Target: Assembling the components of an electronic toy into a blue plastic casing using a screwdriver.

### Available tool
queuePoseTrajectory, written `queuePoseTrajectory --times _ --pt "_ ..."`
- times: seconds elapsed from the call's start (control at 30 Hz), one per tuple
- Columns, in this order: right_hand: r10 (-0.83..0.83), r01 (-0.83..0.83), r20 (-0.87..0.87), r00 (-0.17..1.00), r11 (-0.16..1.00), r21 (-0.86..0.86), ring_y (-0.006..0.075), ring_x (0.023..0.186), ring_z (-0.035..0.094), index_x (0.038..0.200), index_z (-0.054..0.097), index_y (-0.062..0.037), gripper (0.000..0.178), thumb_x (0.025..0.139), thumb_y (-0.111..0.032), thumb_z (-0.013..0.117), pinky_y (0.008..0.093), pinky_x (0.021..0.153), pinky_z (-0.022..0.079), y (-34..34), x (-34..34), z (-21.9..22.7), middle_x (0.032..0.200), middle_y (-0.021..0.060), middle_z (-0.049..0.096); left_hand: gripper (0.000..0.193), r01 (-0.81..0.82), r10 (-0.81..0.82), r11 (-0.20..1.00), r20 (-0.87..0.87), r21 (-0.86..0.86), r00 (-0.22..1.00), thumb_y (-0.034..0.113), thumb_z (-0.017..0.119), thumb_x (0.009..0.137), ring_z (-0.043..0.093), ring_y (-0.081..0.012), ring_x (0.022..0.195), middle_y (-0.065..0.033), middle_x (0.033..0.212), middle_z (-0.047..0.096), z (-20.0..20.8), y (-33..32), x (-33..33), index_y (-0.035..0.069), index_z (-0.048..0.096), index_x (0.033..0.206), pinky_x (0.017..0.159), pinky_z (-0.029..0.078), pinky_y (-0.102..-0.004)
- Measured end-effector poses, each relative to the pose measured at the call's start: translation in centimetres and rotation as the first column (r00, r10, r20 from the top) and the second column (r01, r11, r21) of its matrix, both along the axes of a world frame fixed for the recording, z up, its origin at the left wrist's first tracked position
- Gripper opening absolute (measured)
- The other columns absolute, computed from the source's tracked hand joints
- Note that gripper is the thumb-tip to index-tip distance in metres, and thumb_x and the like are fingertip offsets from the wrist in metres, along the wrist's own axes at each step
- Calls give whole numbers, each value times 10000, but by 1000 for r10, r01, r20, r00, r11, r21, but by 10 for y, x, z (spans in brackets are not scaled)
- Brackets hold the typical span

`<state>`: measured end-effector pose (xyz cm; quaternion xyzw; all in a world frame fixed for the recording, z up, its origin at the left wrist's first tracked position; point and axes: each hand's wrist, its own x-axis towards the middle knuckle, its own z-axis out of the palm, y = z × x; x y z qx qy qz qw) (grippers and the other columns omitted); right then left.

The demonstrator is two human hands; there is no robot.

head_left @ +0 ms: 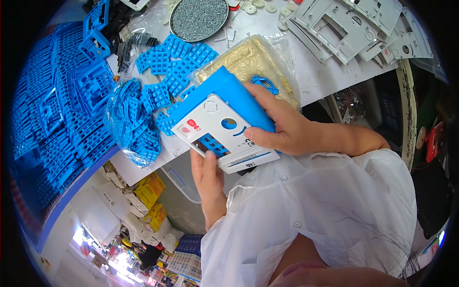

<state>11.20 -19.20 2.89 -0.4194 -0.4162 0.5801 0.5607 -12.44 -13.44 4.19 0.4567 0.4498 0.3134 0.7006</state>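
In the head view, my right fingers [263,98] grip the blue casing [224,88] with its white faceplate [210,125] at mid-frame, while my left fingers [208,167] touch its lower-left edge, whether closed on it I can't tell. I judge this unit part-assembled: blue keys [209,142] show in the faceplate's window, but any fastening is hidden. Loose keypads [158,62], upper left, and white panels [342,48], upper right, lie unfitted on the surface [318,76].
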Motion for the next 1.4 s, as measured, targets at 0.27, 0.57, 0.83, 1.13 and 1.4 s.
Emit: queuePoseTrajectory --times 0.27,0.57,0.83,1.13,1.4 --pt "126 -142 -276 953 989 -38 250 1401 463 1610 146 19 752 1025 -135 593 382 1127 426 11 15 -10 1531 206 433 625 54 -44 971 -47 233 998 155 558 999 633 -218 1200 -193 1396 584 22 2 -8 -130 341 1511 1019 495 -331" --pt "285 -356 -394 874 927 -120 238 1373 497 1643 -85 -87 1190 812 63 754 384 1121 452 9 35 12 1573 183 396 539 116 -117 993 46 36 992 97 512 1027 677 -147 1055 -164 1302 650 12 17 -29 -108 369 1505 900 519 -252" --pt "191 -311 -436 879 924 -223 247 1346 526 1629 -123 -59 1231 794 90 769 379 1096 476 14 26 -4 1544 210 427 546 59 -59 998 0 -1 998 186 511 1064 686 -194 1108 -185 1334 640 9 22 -15 -101 366 1506 931 547 -307" --pt "234 -296 -347 908 945 -138 263 1315 561 1617 -146 -36 1264 786 57 802 381 1093 480 26 21 -5 1553 244 410 575 55 -49 990 49 -128 998 230 496 1077 663 -236 1191 -210 1382 603 -7 39 -21 -109 341 1515 1005 536 -356" --pt "281 -354 -365 888 923 -151 268 1317 563 1622 -139 -40 1209 764 109 700 388 1090 482 34 28 -9 1548 237 423 601 95 -89 992 64 -88 994 206 540 1061 672 -229 1176 -198 1376 610 -2 44 -21 -104 321 1527 989 550 -354"
